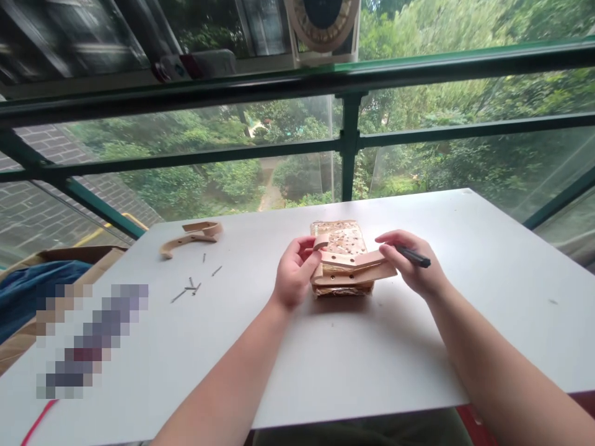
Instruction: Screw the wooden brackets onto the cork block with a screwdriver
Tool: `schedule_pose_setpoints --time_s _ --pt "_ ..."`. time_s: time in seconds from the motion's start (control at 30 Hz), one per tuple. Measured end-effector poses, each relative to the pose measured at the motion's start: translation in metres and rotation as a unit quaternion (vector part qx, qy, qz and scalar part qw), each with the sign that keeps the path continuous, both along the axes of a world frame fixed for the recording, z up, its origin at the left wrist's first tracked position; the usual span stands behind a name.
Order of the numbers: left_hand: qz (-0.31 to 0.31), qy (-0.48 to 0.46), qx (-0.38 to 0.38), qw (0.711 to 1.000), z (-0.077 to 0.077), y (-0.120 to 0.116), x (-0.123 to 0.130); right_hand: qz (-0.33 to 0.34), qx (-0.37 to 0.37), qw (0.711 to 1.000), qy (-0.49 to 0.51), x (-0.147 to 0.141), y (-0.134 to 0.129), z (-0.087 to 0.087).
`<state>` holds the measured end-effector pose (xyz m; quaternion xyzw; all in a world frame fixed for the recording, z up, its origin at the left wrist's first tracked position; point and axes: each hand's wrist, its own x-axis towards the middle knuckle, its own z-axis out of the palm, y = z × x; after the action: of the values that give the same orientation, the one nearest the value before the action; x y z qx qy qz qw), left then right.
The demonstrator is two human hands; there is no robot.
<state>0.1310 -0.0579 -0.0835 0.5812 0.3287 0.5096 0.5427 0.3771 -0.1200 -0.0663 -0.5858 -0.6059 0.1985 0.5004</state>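
My left hand (297,272) is closed around the curved left end of a pale wooden piece (367,272) with several dark holes along its two bent strips. Held in my right hand (416,263) is a black pen-like tool (411,255), lying across the fingers. The thumb and fingertips of that hand are by the right end of the wooden piece; whether they pinch it, I cannot tell. Below the wood lies a plastic-wrapped block (341,234), brown with a speckled top, partly covered by the wood and my left hand.
Another curved wooden piece (193,238) lies at the white table's (209,353) far left. Several screws or nails (190,288) are scattered near it. A blurred-out object (93,341) lies at the left edge, beside a cardboard box (106,260) with blue cloth. Green railing (351,142) runs behind.
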Motion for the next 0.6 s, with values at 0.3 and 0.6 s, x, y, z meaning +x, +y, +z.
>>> schedule_pose_setpoints --time_s 0.3,0.6 --pt "-0.008 0.027 0.02 0.999 -0.002 -0.009 0.001 0.045 -0.025 0.978 0.203 -0.005 0.002 -0.018" --pt "0.021 0.013 0.047 0.999 -0.003 -0.006 -0.001 0.084 -0.073 0.954 0.279 -0.012 -0.003 -0.016"
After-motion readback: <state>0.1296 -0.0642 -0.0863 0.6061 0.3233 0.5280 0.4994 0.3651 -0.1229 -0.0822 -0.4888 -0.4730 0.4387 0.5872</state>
